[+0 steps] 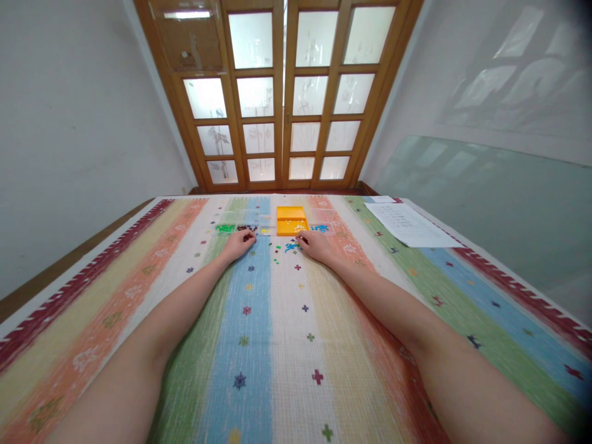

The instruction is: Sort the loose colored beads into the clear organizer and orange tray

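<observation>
My left hand [239, 245] rests on the striped tablecloth with its fingers curled together, just in front of a clear box of dark brown pieces [247, 228]. Whatever its fingertips hold, if anything, is too small to make out. My right hand [314, 245] is pinched closed by the front right corner of an open orange box [292, 213], which has small pale pieces [300, 227] inside. Its fingertips hide what they may grip. Loose blue pieces [291, 247] and a few green pieces [278, 248] lie on the cloth between the hands.
Clear boxes hold green pieces [225, 228], yellow pieces [264, 230] and blue pieces [320, 228] in a row beside the orange box. Printed paper sheets [409, 223] lie at the right. Beyond the striped tablecloth [287, 345] stand wooden glazed doors [282, 92].
</observation>
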A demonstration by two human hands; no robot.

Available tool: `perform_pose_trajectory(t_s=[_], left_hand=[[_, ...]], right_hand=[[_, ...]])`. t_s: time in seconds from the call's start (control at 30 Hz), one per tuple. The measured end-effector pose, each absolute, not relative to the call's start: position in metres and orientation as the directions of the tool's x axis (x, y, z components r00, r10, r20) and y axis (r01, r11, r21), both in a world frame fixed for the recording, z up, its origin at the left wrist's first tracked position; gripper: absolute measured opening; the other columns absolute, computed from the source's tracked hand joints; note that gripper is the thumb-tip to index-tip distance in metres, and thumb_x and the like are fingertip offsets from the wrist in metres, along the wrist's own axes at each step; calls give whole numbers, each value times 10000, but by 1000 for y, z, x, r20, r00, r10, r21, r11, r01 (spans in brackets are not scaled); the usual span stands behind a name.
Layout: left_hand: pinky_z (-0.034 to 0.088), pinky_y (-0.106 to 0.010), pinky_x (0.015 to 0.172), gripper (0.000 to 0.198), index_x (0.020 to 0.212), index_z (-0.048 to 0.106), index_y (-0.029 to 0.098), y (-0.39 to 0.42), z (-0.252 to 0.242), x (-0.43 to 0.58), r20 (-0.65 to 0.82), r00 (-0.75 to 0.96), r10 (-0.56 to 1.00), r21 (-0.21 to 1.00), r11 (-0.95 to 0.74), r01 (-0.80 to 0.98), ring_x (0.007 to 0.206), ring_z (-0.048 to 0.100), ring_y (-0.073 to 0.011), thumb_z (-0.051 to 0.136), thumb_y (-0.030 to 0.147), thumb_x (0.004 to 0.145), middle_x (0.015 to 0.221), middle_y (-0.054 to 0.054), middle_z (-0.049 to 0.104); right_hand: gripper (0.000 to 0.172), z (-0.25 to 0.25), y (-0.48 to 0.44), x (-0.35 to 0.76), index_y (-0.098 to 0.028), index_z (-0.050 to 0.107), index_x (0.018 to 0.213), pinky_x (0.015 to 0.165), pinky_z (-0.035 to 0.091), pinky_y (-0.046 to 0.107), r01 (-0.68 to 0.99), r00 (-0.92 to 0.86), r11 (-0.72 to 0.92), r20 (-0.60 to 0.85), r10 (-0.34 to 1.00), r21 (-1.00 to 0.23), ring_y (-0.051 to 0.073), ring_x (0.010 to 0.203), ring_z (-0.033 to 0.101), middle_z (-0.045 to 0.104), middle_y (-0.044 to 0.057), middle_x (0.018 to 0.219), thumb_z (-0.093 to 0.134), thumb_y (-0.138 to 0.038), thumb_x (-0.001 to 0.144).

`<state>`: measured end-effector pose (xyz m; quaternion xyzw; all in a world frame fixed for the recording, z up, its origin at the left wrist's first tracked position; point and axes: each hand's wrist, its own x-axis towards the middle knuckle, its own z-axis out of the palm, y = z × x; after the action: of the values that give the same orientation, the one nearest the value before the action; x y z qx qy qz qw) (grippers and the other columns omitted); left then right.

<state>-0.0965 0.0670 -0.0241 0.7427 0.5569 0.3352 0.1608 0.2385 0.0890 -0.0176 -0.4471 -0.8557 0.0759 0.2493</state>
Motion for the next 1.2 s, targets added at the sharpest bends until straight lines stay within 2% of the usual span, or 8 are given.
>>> perform_pose_trajectory(t_s=[0.4, 0.6, 0.8, 1.0, 1.1, 1.2], left_hand=[[498, -317, 776, 187, 911, 727, 212, 73, -30, -98, 345, 157, 925, 601, -346, 721, 809, 666, -207, 591, 339, 904, 887, -36, 749], [503, -311, 790, 184, 911, 724, 207, 73, -27, -97, 331, 149, 932, 589, -328, 739, 822, 665, -206, 586, 328, 904, 896, -42, 752], [505, -322, 808, 187, 916, 727, 206, 72, -26, -98, 325, 155, 933, 586, -327, 741, 834, 668, -209, 586, 327, 900, 901, -43, 753], [518, -324, 825, 194, 921, 724, 201, 70, -24, -96, 297, 145, 944, 638, -309, 705, 856, 674, -209, 596, 343, 891, 922, -44, 757], [520, -316, 815, 186, 935, 716, 200, 66, -21, -96, 307, 96, 947, 676, -288, 679, 843, 674, -203, 586, 326, 896, 915, -43, 754], [502, -299, 773, 207, 963, 723, 198, 65, -18, -99, 346, 27, 938, 654, -262, 709, 809, 656, -197, 568, 324, 907, 883, -38, 743]], right_hand=[[254, -21, 95, 240, -211, 763, 1085, 813, 456, 281, 746, -478, 569, 317, 819, -346, 219, 938, 678, 780, 84, 1057, 534, -307, 1029], [261, -22, 100, 237, -198, 774, 1031, 814, 456, 275, 745, -493, 571, 294, 819, -343, 215, 937, 681, 783, 91, 1047, 537, -308, 1023], [235, -22, 99, 240, -196, 776, 1035, 809, 473, 285, 695, -493, 582, 309, 814, -423, 213, 913, 686, 785, 82, 1031, 561, -284, 1000], [229, -22, 94, 245, -192, 774, 1032, 855, 490, 300, 639, -511, 597, 312, 801, -485, 213, 941, 681, 778, 79, 1056, 564, -273, 989], [242, -22, 92, 245, -192, 766, 1039, 853, 480, 303, 641, -516, 621, 345, 784, -452, 217, 947, 676, 773, 85, 1055, 545, -283, 1002], [246, -21, 88, 245, -191, 756, 1001, 841, 458, 302, 659, -527, 651, 386, 757, -377, 218, 934, 665, 766, 88, 1028, 523, -269, 1006]])
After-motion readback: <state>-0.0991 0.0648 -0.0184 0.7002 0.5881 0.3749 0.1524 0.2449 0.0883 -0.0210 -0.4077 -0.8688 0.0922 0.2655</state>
